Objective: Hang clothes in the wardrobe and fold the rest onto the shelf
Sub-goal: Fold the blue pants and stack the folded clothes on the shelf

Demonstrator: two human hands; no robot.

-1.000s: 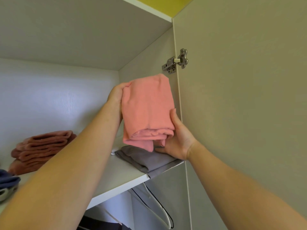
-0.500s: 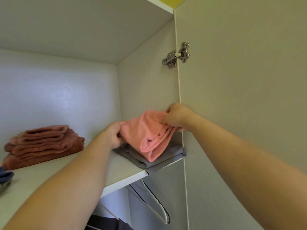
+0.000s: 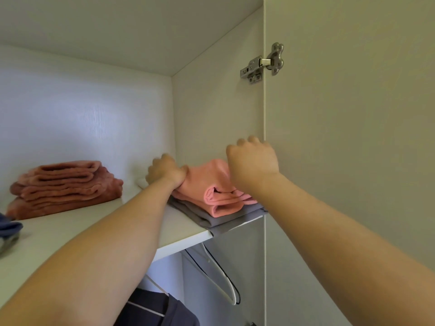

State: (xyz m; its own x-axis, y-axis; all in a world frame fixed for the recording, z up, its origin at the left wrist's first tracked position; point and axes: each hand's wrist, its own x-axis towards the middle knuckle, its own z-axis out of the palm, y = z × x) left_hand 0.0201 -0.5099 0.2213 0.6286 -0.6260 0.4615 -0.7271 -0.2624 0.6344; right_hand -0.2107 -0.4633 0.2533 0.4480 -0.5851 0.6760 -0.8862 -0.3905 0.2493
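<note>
The left hand (image 3: pixel 164 173) gripped the folded pink cloth (image 3: pixel 211 184) on the shelf (image 3: pixel 70 231); the right hand (image 3: pixel 253 164) hovered above, loosely curled

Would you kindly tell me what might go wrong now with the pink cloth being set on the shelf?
1. The grey cloth under the pink cloth overhangs the front edge of the shelf, so a nudge might slide the stack off.
2. The pink cloth's front folds gape loosely; they may spring open once the left hand, gripping its left end, lets go.
</note>
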